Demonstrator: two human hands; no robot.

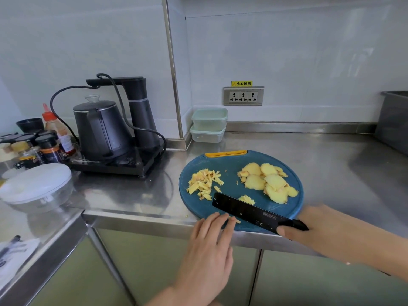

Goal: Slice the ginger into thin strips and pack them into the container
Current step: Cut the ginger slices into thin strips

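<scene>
Here, a round blue cutting board (pixel 231 173) sits in the lower middle of the frame, at the near edge of a steel surface (pixel 331 162). On the board's left side lies a loose heap of ginger strips (pixel 204 182). On its right side a cluster of flat ginger slices (pixel 269 181) overlap one another, well apart from the strips. A smaller bunch of cut ginger (pixel 247 199) lies between them, just behind the blade.

The right hand (pixel 309 230), low on the right, curls around the handle of a black knife (pixel 245 212). The blade runs up and to the left across the near part of the board. The left hand (pixel 212 244) reaches in from the bottom with straight fingers held close together. Its fingertips lie on the board's near rim beside the blade and grip nothing.

Two pale lidded containers (pixel 208 124) stand stacked against the wall above the board, below and left of a wall socket (pixel 242 96). At the left of the frame are a black kettle (pixel 99 129) on its base, spice jars (pixel 44 146) and a glass bowl (pixel 37 186) with a white lid.
</scene>
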